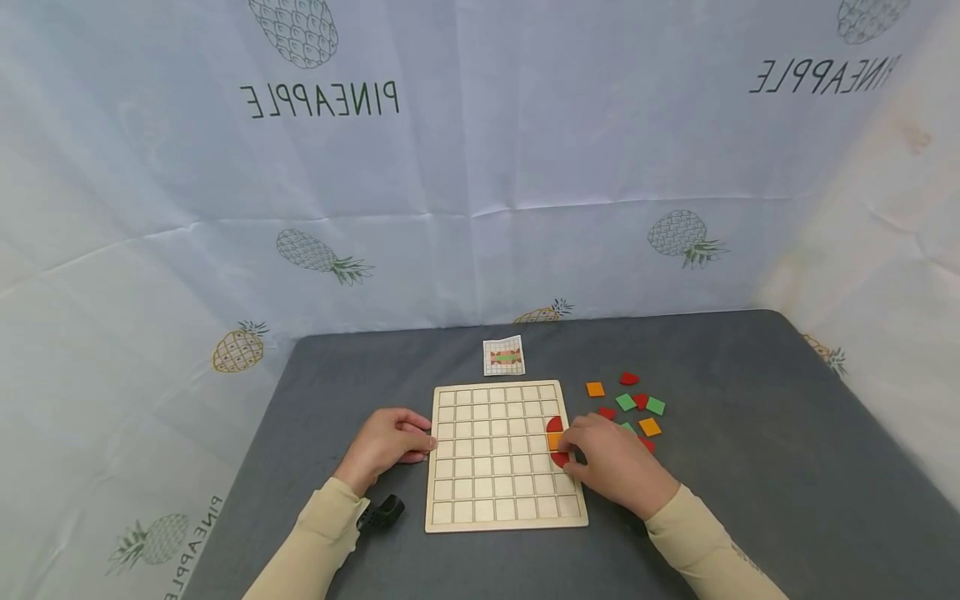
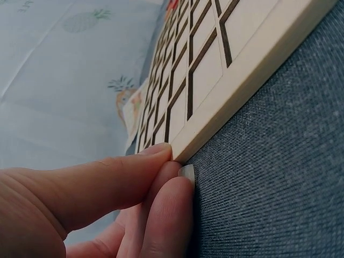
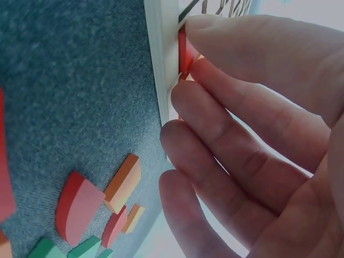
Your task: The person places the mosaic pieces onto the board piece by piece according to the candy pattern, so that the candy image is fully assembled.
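"From the head?"
"Our wooden grid board (image 1: 491, 467), lower centre on the grey counter (image 1: 765, 475), columns running up the frame; at its right edge, an orange square (image 1: 554, 442) between two red half-rounds (image 1: 558, 460), the trio's long axis upward."
"Left wrist?"
"Our left hand (image 2: 97, 188) pinches the smooth edge, slanting upper right."
"Right wrist?"
"Our right hand (image 3: 252, 153) touches one half-round, upper centre; whether it grips, we can't tell."

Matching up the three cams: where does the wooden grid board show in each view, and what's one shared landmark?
Head: grid board at lower centre, nearly whole.
Left wrist: grid board at upper right, its edge running diagonally.
Right wrist: grid board at upper centre, a narrow pale strip, partly behind the right hand.
Shared landmark: dark tabletop, bordering it in all three.
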Demonstrator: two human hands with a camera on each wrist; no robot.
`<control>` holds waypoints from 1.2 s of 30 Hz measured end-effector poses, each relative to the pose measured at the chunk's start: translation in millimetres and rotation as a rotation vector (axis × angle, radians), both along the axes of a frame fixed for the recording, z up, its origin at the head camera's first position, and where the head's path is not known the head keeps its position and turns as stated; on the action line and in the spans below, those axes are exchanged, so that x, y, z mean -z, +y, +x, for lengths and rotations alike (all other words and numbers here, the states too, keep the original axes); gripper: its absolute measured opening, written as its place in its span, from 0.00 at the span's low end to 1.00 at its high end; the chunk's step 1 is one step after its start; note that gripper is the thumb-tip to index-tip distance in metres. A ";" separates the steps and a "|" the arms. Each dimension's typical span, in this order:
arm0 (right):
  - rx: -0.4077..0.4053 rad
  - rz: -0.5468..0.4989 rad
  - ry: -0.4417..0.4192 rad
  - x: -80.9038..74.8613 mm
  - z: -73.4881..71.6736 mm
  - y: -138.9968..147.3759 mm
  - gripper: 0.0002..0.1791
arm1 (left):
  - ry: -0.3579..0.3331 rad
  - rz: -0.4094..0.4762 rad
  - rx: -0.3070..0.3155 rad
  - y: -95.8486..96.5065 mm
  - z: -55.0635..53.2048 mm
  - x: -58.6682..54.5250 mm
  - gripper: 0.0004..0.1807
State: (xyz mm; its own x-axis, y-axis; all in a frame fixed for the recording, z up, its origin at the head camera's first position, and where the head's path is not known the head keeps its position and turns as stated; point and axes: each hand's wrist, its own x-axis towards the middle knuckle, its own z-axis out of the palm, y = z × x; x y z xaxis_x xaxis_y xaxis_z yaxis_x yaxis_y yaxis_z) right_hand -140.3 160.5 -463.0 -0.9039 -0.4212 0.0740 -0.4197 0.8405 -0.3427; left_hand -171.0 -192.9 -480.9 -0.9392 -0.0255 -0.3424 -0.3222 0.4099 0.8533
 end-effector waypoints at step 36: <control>0.125 -0.055 -0.057 -15.3 -24.7 60.7 0.04 | -0.002 -0.024 0.007 -0.3 0.5 -0.3 0.18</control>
